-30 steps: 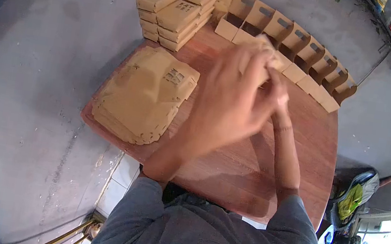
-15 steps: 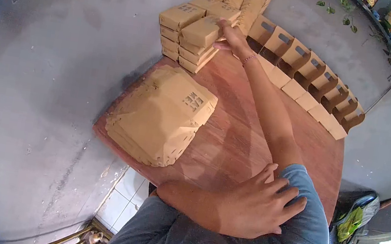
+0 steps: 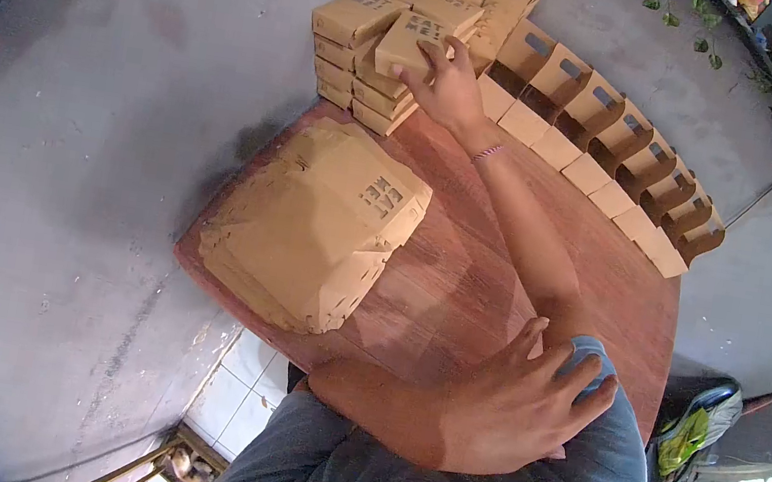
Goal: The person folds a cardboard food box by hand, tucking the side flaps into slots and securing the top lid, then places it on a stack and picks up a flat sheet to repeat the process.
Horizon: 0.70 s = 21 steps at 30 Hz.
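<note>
A folded cardboard box with "EAT ME!" printed on it (image 3: 415,34) lies tilted on top of the stacked boxes (image 3: 352,19). The fingers of my right hand (image 3: 444,85) are closed on its near right edge. My left hand (image 3: 521,406) rests by my right upper arm with its fingers spread and nothing in it. Between the stack and my body lies a pile of flat cardboard blanks (image 3: 309,220), the top one also printed.
Open cardboard carriers with handle holes (image 3: 588,122) stand in a curved row along the table's far right side. Nested brown cardboard pieces (image 3: 506,5) are behind the stack. A shelf with plants and small items runs along the upper right wall.
Both hands were together over the table; my right hand moved to the stack and my left drew back toward my right arm. The box under my right hand has since shifted and turned.
</note>
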Tool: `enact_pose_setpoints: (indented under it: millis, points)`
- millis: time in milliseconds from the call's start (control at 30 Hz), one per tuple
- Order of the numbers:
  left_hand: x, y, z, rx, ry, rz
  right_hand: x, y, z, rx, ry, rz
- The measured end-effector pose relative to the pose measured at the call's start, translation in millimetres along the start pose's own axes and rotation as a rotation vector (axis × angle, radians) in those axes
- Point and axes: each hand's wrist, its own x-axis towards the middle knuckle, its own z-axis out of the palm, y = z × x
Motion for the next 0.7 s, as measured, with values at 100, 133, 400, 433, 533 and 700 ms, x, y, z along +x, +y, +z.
enact_pose_setpoints:
  millis: [100, 133, 400, 433, 533, 700]
  points:
    - [1.2, -2.1, 4.1, -0.025, 0.014, -0.004, 10.9, -1.9, 10.2, -0.176, 0.109, -0.105]
    - [1.6, -2.2, 5.1, -0.022, 0.015, -0.015, 15.8, -1.2, 16.3, -0.232, 0.144, -0.143]
    - [4.7, -2.9, 1.4, 0.021, -0.081, -0.057, 43.8, 13.1, 43.6, -0.191, 0.110, -0.308]
    - [4.9, -2.6, 0.7, 0.025, -0.093, -0.068, 44.3, 13.9, 44.1, -0.188, 0.097, -0.280]
    - [5.5, -4.7, -1.1, 0.015, -0.098, -0.055, 44.6, 18.7, 48.4, -0.194, 0.095, -0.257]
    - [5.4, -8.7, 0.0, 0.000, -0.088, -0.038, 43.1, 15.7, 40.6, -0.186, 0.051, -0.267]
